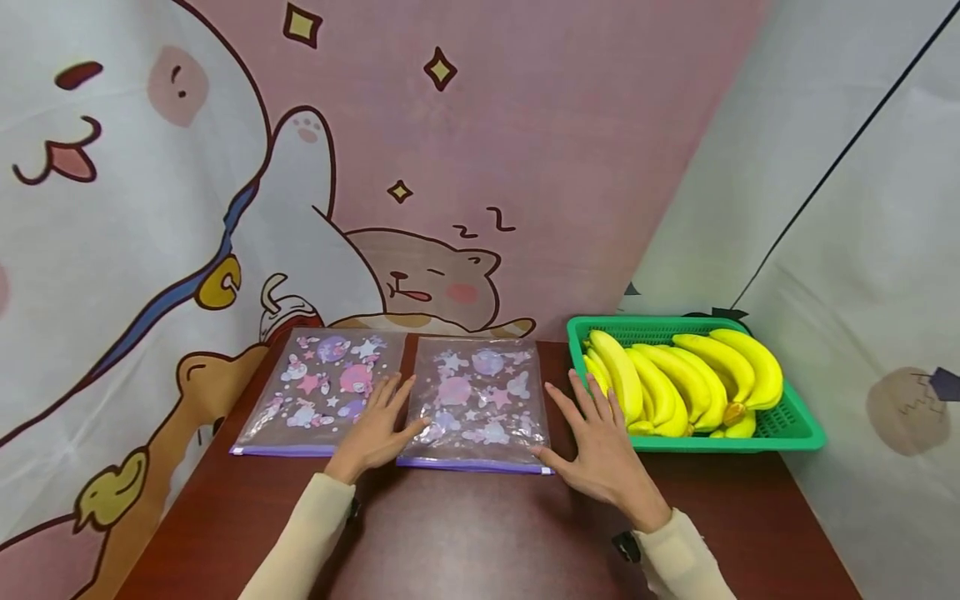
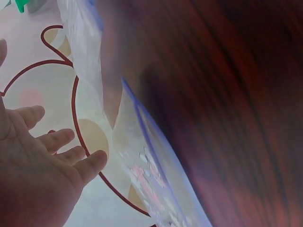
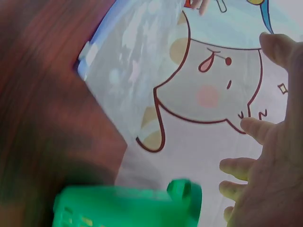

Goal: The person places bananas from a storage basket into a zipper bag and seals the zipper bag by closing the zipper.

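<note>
Clock bearings as in the head view, read from the right bag.

Right bag (image 1: 480,410): one, clear, pastel-printed; flat on the brown table (image 1: 480,542), between the hands; purple zip strip (image 1: 468,463) at its six o'clock, white slider (image 1: 547,471) at its four.

Left bag (image 1: 315,396): one, of like pattern, at nine o'clock, just beside; strip likewise at its six, slider at its eight.

Basket (image 1: 735,445): one, green, at three o'clock, heaped with yellow bananas (image 1: 686,379).

Left hand (image 1: 378,429): between eight and nine o'clock; fingers spread, nothing grasped; across the facing edges of both bags, contact not clear.

Right hand (image 1: 603,458): toward four o'clock; likewise released, fingers spread; thumb near the slider corner, fingertips beside the basket's left end; contact not clear.

Handling, by judgement: step seemingly in hand, the laying flat of both bags. Best done with light, flat fingers, smoothing from middle to edges. Advisable: strips in line, sliders uncovered, no overlap, right-hand fingers clear of the basket. Likely risk: thin film sliding or creasing under uneven pressure.
</note>
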A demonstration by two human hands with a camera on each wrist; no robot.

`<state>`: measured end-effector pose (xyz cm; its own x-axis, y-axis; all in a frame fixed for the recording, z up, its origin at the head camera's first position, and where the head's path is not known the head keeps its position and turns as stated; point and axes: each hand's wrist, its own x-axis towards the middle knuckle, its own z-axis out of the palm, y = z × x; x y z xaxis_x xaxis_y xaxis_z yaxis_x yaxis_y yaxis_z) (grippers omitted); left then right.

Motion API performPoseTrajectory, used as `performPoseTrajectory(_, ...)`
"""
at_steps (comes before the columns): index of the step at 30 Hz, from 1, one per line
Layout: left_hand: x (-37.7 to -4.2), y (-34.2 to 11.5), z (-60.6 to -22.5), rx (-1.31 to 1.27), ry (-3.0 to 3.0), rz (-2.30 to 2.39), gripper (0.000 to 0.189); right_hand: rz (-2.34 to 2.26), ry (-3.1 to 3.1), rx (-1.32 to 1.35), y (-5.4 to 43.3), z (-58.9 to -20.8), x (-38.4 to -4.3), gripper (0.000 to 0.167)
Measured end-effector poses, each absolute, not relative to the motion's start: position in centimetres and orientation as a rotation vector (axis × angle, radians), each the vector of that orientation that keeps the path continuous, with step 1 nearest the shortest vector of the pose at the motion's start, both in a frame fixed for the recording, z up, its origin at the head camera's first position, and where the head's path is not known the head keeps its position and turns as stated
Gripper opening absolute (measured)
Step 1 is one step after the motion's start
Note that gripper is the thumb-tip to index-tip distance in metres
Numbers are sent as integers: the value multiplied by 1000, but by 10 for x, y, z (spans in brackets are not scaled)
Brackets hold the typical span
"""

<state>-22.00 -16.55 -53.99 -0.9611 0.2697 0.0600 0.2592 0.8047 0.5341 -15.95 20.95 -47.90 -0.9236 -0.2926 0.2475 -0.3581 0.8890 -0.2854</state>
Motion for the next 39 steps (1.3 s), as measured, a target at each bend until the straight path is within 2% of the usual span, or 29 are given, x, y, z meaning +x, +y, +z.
performPoseTrajectory(13,-245,-138,-539,583,2916,878,74,659,-2904,640,176,-508,-172,83)
performPoseTrajectory(22,-264,-125,-540,737,2889,761,59,662,-3092,509,156,-538,-183,71)
performPoseTrajectory(30,-265,-124,-546,686,2806,653,55,584,-3125,329,140,-553,-185,69)
performPoseTrajectory(39,-255,-121,-547,638,2806,666,60,604,-3122,328,147,-551,-188,69)
